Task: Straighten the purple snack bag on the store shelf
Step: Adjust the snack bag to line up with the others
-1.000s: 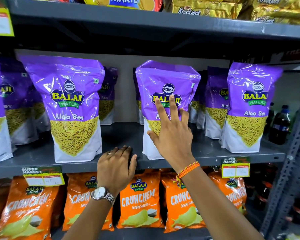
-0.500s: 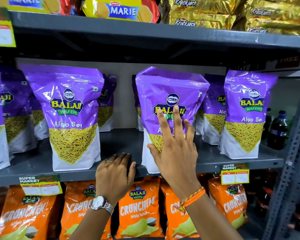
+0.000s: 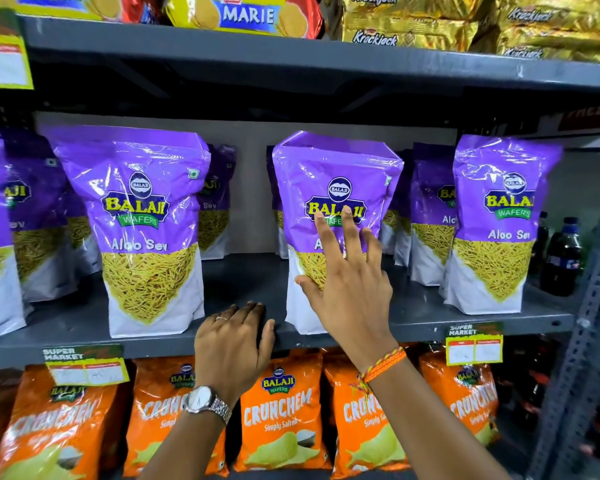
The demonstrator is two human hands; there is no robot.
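Note:
The purple Balaji Aloo Sev snack bag [image 3: 336,168] stands at the front of the grey middle shelf [image 3: 430,323], its top leaning slightly left. My right hand [image 3: 350,289] is spread against the bag's lower front, fingertips at the logo and thumb on its left side, gripping nothing. My left hand [image 3: 232,344] lies palm down on the shelf's front edge, just left of the bag. It wears a ring and a wristwatch.
More purple bags stand left [image 3: 149,220] and right [image 3: 499,220], with others behind. Orange Crunchem bags [image 3: 278,410] fill the shelf below, and biscuit packs [image 3: 243,15] the shelf above. Dark bottles [image 3: 561,258] and a metal upright [image 3: 589,341] are at the right.
My right hand's fingers have spread apart on the bag's front. The bag has turned slightly and faces more squarely forward. My left hand stays on the shelf edge.

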